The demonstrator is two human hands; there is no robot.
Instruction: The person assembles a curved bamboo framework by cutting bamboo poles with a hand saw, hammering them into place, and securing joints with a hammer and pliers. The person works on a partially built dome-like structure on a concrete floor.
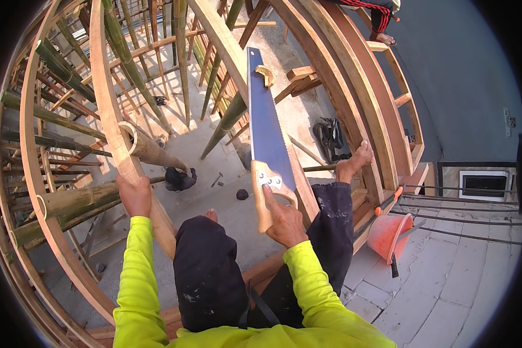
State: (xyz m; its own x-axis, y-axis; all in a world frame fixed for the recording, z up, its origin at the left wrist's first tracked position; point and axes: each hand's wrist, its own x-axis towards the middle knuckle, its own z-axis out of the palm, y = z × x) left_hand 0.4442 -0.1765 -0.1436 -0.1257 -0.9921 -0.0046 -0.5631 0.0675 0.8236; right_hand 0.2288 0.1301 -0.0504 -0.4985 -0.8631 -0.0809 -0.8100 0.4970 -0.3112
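Note:
My right hand (pixel 285 224) is wrapped round the wooden handle of a handsaw (pixel 268 124), the index finger stretched along the handle's side. The saw's blue blade points away from me, lying over or against a long timber beam (pixel 229 46); whether its teeth touch the wood I cannot tell. A small curved tan piece (pixel 265 75) shows near the blade's tip. On the left, my left hand (pixel 134 196) grips another timber beam (pixel 105 93), its fingers partly hidden behind the wood. Close by, a cut bamboo pole (pixel 156 152) meets that beam.
My bare foot (pixel 356 161) rests on timber at the right. Far below, a hammer (pixel 217 179) lies on the concrete floor. Bamboo poles (pixel 127 52) stand at the left. An orange bucket (pixel 388 235) sits right, beside pale blocks (pixel 446 278). Another person's foot (pixel 383 39) shows top right.

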